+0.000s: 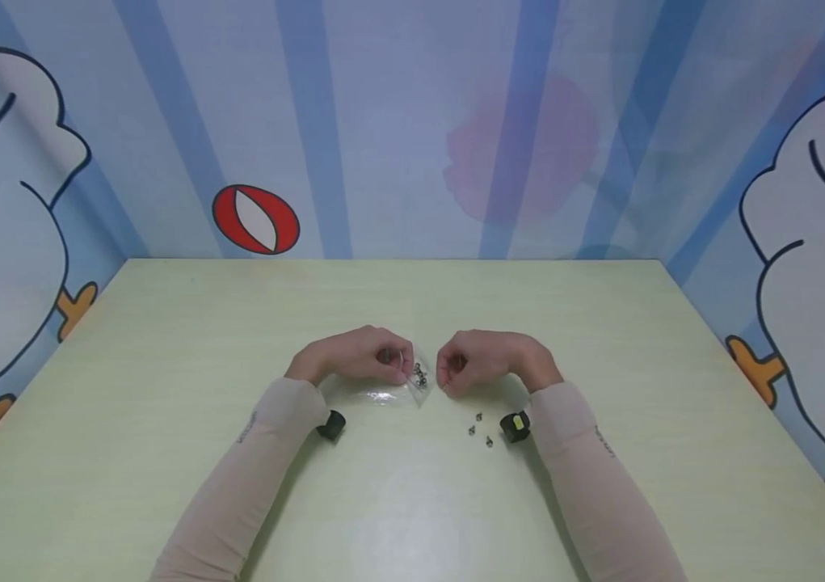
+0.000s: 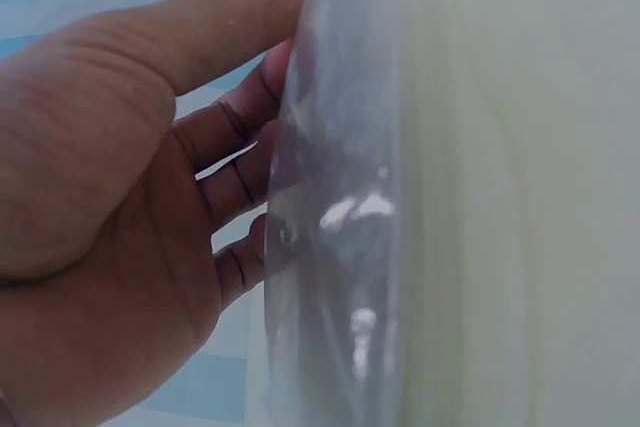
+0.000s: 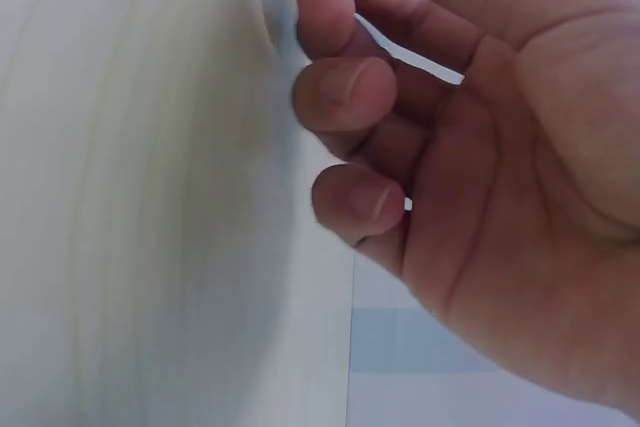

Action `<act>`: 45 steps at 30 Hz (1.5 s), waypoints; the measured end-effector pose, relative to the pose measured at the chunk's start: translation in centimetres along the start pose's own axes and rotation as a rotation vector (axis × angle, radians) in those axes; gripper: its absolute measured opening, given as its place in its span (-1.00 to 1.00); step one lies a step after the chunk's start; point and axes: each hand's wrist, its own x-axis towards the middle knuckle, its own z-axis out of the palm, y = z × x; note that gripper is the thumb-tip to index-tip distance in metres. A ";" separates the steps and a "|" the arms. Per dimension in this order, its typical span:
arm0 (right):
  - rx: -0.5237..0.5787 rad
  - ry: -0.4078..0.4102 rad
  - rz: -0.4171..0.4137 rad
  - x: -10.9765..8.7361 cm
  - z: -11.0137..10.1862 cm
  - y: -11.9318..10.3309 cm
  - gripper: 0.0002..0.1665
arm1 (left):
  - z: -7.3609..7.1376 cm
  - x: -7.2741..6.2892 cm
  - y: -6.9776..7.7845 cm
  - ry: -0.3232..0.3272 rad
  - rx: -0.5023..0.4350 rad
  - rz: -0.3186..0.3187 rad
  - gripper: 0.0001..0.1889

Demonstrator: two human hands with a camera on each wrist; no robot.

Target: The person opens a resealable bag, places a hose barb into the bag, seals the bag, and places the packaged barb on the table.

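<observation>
My left hand (image 1: 368, 353) pinches the edge of a clear plastic bag (image 1: 381, 396) near the middle of the table. In the left wrist view, the glossy bag (image 2: 340, 207) runs down beside the fingers. Several small dark metal pieces, resembling screws (image 1: 420, 375), lie gathered in the bag's right corner. Just right of that corner is my right hand (image 1: 481, 361), with curled fingers and the thumb close to the index finger. Its fingertips are cut off in the right wrist view, so whether they pinch something tiny is unclear. Three similar small metal pieces (image 1: 472, 431) lie apart below the right hand.
The pale table (image 1: 397, 501) meets a blue striped backdrop (image 1: 397, 121) at its far edge. Printed cartoon figures cover both side walls. A black wrist camera (image 1: 331, 426) sits by the left cuff, and another wrist camera (image 1: 515, 427) is beside the loose pieces.
</observation>
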 end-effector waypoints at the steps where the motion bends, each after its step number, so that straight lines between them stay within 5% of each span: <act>1: -0.009 0.020 -0.012 0.1 0.0 0.0 -0.87 | 0.0 0.1 0.0 0.001 0.001 0.006 -0.95; 12: -0.012 0.182 -0.105 1.5 0.6 -0.4 -0.86 | -0.1 0.3 0.3 0.018 0.023 0.022 -0.96; 20: -0.024 0.201 -0.101 2.2 1.2 -0.8 -0.85 | -0.2 0.5 0.2 0.011 0.028 0.040 -0.95; 45: -0.071 0.221 -0.073 1.4 0.2 -0.8 -0.90 | -0.3 0.3 0.5 0.006 0.038 -0.072 -0.96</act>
